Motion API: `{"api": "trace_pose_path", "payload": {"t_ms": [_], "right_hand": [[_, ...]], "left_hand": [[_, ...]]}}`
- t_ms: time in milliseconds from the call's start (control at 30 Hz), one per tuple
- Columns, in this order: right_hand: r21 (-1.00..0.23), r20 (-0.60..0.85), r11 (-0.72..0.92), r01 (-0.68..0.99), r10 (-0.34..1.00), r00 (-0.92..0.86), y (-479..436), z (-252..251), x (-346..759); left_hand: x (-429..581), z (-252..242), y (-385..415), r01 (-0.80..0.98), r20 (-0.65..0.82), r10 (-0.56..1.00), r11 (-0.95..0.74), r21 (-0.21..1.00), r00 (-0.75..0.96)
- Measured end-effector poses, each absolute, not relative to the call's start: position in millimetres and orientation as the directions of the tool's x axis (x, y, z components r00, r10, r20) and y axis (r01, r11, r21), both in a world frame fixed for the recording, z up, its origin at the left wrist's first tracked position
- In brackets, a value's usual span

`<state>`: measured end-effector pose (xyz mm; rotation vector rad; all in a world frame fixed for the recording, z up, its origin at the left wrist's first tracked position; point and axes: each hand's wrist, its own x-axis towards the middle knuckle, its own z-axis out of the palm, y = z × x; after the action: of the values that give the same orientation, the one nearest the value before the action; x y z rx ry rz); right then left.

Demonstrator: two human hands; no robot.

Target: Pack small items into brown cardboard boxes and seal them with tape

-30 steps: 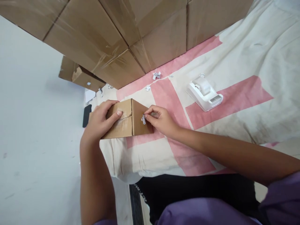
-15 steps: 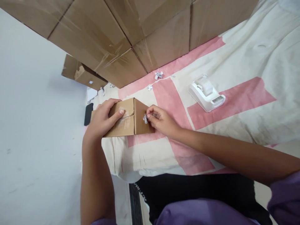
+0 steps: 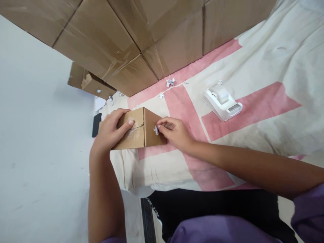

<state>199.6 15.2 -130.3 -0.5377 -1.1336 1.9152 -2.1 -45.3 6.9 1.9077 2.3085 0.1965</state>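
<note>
A small brown cardboard box (image 3: 135,138) lies on the pink and cream cloth in front of me. My left hand (image 3: 113,126) grips it from the left, thumb on the near top face and fingers over the far edge. At the box's right end, the thumb and forefinger of my right hand (image 3: 173,131) are pinched on a small crumpled whitish scrap (image 3: 156,129) against the cardboard. Whether the scrap is paper or tape I cannot tell. A torn-looking seam runs across the face under my left thumb.
Large taped cartons (image 3: 101,33) stand along the back. A white tape dispenser (image 3: 222,103) sits to the right. Crumpled scraps (image 3: 170,82) lie near the cartons. At left are a black phone-like object (image 3: 96,125), another small box (image 3: 93,82) and a pale wall (image 3: 37,135).
My right thumb and forefinger have shifted slightly and closed onto the scrap at the box's end. The left hand and box keep nearly the same place; the view has moved a little.
</note>
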Motion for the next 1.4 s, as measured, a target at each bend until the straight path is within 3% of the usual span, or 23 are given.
{"api": "trace_pose_path", "payload": {"t_ms": [200,433,767,867,1033,1200,1400], "right_hand": [[-0.851,0.061,-0.319,-0.418,0.729,-0.682,18,-132,200],[-0.869,0.046,-0.236,-0.435,0.836,-0.546,12,-136,196],[-0.877,0.088,-0.189,-0.441,0.840,-0.535,15,-132,198],[-0.876,0.118,-0.201,-0.438,0.792,-0.600,26,-133,198],[-0.841,0.059,-0.379,-0.386,0.645,-0.762,41,-129,200],[-0.836,0.039,-0.318,-0.447,0.778,-0.627,32,-129,199],[-0.840,0.147,-0.230,-0.492,0.776,-0.614,28,-133,195]], "left_hand": [[-2,7,-45,0.962,-0.027,0.981,0.192,0.196,-0.191],[-5,5,-45,0.962,-0.024,0.985,0.171,0.212,-0.169],[-2,7,-45,0.966,-0.031,0.983,0.183,0.182,-0.180],[-2,7,-45,0.962,-0.033,0.980,0.198,0.189,-0.195],[-4,6,-45,0.959,-0.037,0.980,0.199,0.203,-0.196],[-5,6,-45,0.962,-0.036,0.984,0.178,0.207,-0.175],[-2,8,-46,0.964,-0.032,0.981,0.196,0.181,-0.194]]}}
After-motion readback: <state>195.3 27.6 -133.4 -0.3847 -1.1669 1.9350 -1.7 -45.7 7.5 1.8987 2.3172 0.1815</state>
